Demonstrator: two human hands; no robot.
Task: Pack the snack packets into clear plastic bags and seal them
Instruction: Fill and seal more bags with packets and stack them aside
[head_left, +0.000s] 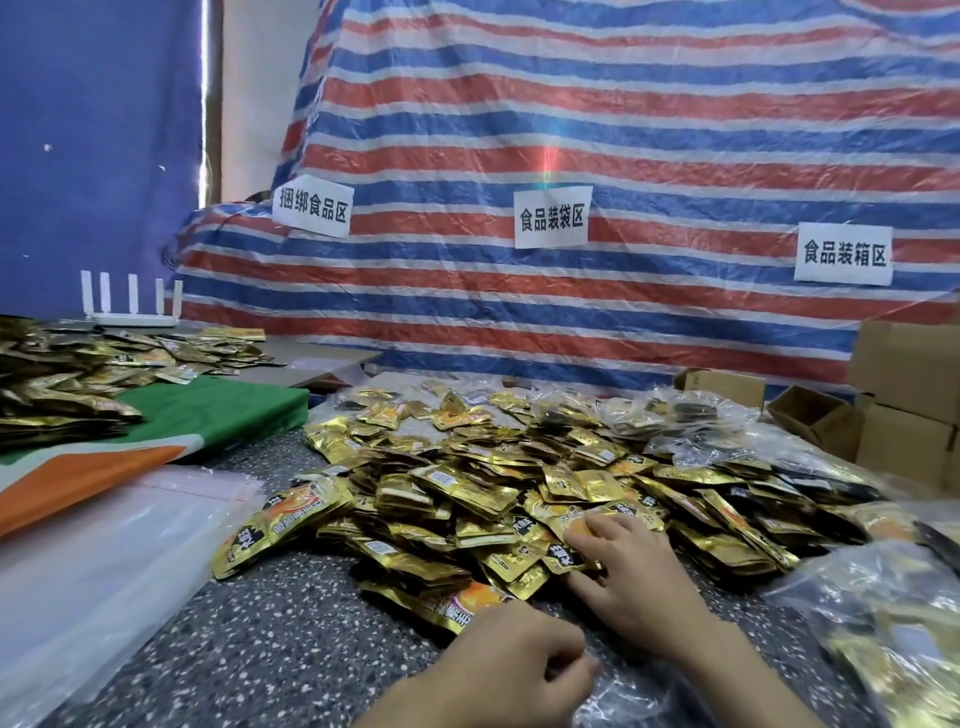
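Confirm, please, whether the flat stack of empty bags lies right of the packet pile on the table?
No: the head view shows the empty bags lying left of the packet pile on the table, not right.

Striped tarp (571, 130) with paper signs (550, 217) hangs behind the speckled table (270, 639).

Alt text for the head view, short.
Right hand rests open on a heap of gold snack packets on a speckled table; left hand curls beside a clear plastic bag. Flat clear bags lie left, cardboard boxes right.
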